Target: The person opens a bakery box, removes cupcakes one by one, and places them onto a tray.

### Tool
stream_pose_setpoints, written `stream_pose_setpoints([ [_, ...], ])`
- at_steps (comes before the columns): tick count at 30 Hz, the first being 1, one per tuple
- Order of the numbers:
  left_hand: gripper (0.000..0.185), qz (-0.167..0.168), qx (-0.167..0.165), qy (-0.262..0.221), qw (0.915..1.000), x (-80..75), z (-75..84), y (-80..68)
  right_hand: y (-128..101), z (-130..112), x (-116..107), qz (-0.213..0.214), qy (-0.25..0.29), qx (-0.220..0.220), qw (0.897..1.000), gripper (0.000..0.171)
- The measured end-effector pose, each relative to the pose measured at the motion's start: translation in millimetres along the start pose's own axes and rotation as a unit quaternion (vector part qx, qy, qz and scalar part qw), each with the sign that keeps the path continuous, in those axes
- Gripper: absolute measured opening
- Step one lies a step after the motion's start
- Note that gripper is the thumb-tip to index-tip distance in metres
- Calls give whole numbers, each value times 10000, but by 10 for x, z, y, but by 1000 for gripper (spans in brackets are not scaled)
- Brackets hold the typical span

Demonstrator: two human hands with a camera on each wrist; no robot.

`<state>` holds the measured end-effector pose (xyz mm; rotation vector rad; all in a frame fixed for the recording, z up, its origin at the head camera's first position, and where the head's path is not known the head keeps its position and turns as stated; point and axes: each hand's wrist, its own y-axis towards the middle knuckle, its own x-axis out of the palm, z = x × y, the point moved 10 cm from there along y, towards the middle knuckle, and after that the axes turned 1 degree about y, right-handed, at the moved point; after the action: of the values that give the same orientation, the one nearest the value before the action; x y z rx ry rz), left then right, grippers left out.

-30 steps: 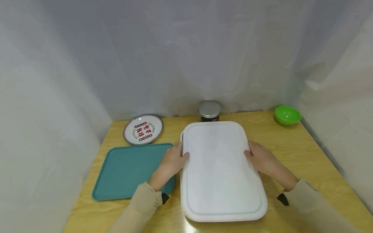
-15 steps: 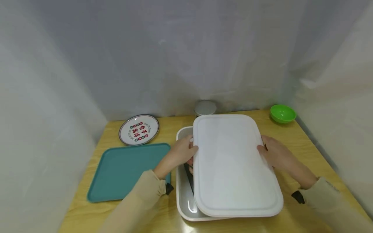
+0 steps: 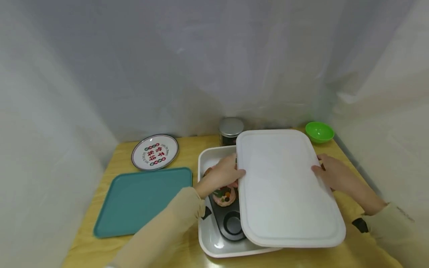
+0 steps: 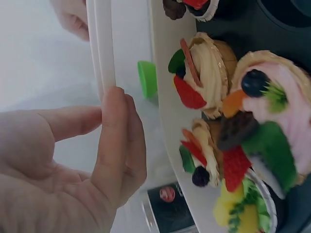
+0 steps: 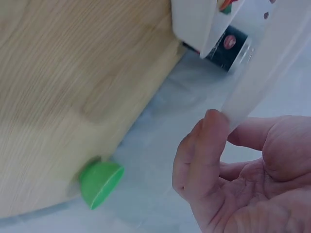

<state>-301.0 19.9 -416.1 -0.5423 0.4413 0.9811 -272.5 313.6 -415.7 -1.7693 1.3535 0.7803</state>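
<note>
A white rectangular lid [image 3: 289, 190] is held level by both hands, raised over the right part of a white storage box [image 3: 214, 248]. My left hand [image 3: 225, 172] pinches its left edge between thumb and fingers, as the left wrist view also shows. On the opposite edge my right hand [image 3: 336, 175] grips it, thumb on top and fingers beneath. Inside the box lies a dark muffin pan [image 3: 219, 215] bearing several toy tarts, among them a fruit-topped tart [image 3: 224, 197]. In the left wrist view a pink-cream tart [image 4: 279, 104] sits beside smaller ones. The lid hides the box's right side.
Left of the box lies a teal tray [image 3: 144, 201], with a round white plate [image 3: 155, 152] printed in red behind it. A silver-lidded jar [image 3: 231, 128] stands behind the box. Towards the back right corner sits a green bowl [image 3: 319, 132], near the curtain.
Both hands have lifted the lid off the box and carried it to the right. The box's left part, the muffin pan and some tarts have come into view.
</note>
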Motion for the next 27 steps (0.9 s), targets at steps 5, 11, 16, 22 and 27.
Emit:
stream_pose_setpoints([
  [5, 47, -53, 259, 199, 9995, 135, 191, 181, -36, 177, -168, 110, -99, 74, 9999, 58],
  [11, 51, -203, 167, -196, 9995, 350, 309, 333, -60, 370, -332, 21, -282, 271, 9992, 60],
  [16, 47, -315, 49, -512, 9982, 497, 431, 431, -67, 528, -471, 80, -468, 301, 9984, 62],
  [22, 52, -415, -109, -450, 9981, 650, 567, 547, -47, 748, -588, 130, -769, 287, 9965, 60],
  [27, 42, -407, -390, -101, 9984, 791, 588, 689, -42, 905, -627, 105, -990, 317, 9945, 58],
])
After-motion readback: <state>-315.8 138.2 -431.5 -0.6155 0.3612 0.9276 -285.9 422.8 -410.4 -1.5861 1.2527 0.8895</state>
